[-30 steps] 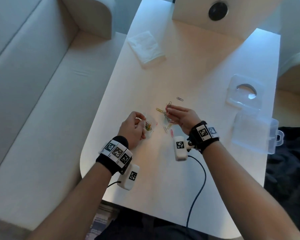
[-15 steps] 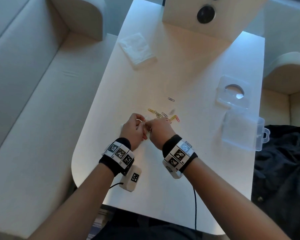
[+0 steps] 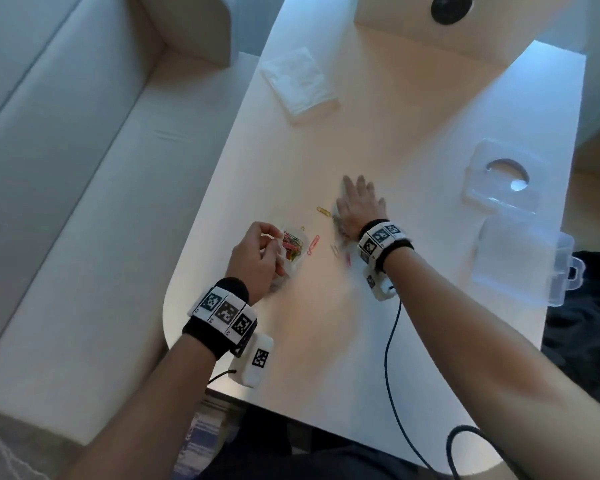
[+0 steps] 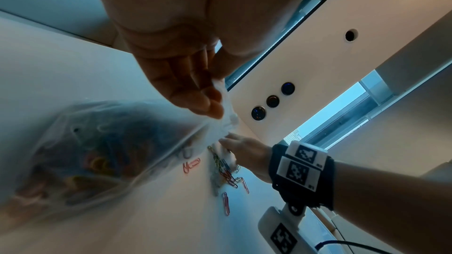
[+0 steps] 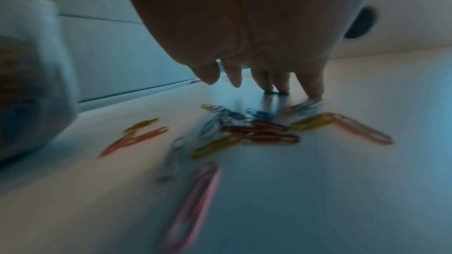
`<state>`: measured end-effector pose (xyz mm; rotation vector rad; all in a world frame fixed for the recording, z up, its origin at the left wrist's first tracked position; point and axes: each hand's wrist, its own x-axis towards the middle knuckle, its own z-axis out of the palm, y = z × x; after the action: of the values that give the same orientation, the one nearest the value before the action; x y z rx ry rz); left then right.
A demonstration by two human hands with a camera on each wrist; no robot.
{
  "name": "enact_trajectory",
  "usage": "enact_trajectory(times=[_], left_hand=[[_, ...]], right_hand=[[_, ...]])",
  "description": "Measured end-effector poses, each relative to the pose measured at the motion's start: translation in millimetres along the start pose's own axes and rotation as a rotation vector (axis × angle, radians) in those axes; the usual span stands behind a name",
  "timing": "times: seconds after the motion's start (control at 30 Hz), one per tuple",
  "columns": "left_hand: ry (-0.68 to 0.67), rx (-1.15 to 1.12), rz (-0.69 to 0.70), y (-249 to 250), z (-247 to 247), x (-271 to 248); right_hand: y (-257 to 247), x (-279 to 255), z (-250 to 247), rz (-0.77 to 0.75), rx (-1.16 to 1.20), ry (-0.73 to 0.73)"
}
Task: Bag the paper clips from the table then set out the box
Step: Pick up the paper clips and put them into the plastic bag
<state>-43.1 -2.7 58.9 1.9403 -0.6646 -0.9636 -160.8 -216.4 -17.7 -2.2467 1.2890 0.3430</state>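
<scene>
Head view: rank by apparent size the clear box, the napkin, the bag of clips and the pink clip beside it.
1. clear box
2. napkin, farther off, so unsure against the box
3. bag of clips
4. pink clip

Lounge-like room: cream sofa (image 3: 66, 202) beside white table (image 3: 413, 133).

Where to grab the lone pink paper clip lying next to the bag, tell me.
Pinch the pink paper clip across its two long sides near the middle, coming straight down from above. It lies flat on the table, apart from the other clips, so a fingernail under one long edge would probably help lift it.
</scene>
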Motion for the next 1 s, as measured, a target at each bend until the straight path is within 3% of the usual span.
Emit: enact_trajectory(times=[0.2, 0.37, 0.63, 0.73, 0.83, 1.0], left_hand=[[-0.025, 0.001, -0.008, -2.4, 6.8, -3.7], [-0.047, -0.005, -0.015, -5.8, 13.2, -2.9], [-0.107, 0.000, -0.006, -3.5, 27.5, -4.3], [-0.123, 0.022, -0.004, -4.0, 31.3, -5.4], [-0.134, 0.043, -0.005, -4.4, 36.5, -6.2], [-0.146, 0.041, -0.018, -1.1, 45.8, -6.5]], right_hand=[[-8.8, -44.7, 22.2, -0.310, -0.340, -0.117], [23.3, -77.9, 27.3, -0.392, -0.533, -0.150], [38.4, -102.0, 42.0, -0.593, -0.411, 0.101], [39.2, -100.7, 46.2, -0.528, -0.329, 0.134], [38.8, -96.9, 40.3, -0.356, -0.166, 0.182], [47.7, -92.4, 18.5, 0.123, 0.424, 0.269]])
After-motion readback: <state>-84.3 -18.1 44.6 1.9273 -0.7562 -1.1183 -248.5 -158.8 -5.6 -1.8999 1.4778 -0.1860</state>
